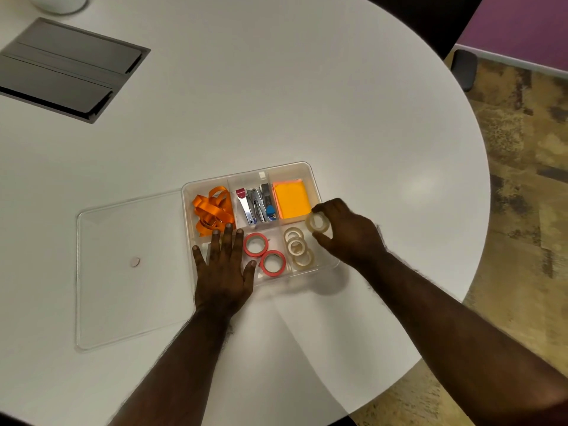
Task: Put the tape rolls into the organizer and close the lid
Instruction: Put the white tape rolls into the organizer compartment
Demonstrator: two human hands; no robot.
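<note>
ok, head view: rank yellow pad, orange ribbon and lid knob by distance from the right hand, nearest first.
1. Yellow pad: right-rear compartment, just left of the right hand.
2. Orange ribbon: left-rear compartment, past the staplers.
3. Lid knob: on the lid lying left of the organizer.

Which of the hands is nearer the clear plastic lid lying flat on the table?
Left. The left hand rests just beside the clear plastic lid; the right hand is across the organizer, holding a tape roll.

The organizer stands open from above; its lid lies flat beside it. The left hand covers the near-left compartment. Three clear rolls crowd the near-right one.
</note>
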